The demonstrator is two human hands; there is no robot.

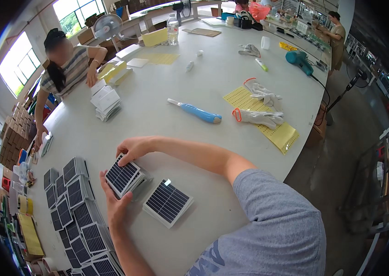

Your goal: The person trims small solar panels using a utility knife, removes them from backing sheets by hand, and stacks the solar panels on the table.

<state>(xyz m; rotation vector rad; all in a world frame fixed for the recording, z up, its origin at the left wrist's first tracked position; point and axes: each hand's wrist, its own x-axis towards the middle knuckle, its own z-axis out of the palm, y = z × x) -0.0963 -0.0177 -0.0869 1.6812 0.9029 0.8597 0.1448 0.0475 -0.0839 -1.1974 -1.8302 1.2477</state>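
Between my two hands is a stack of small solar panels [123, 177], dark cells with white edges, its lower panels slightly fanned. My left hand [117, 202] closes on the near left side, thumb along the edge. From the far side my right hand [134, 149] grips the stack, fingertips on the top panel. Just to the right a shorter pile of solar panels [168, 202] lies on the table, touched by neither hand. Rows of stacked solar panels [81, 211] stand close together on the left, beside my left forearm.
A blue-handled tool [201, 113] lies mid-table. White gloves [259, 117] rest on yellow sheets [284, 138] to the right, near a teal heat gun [299, 62] with a cord. Across the left corner a co-worker [68, 64] handles white-backed panels [106, 102]. A bottle [172, 30] stands at the back.
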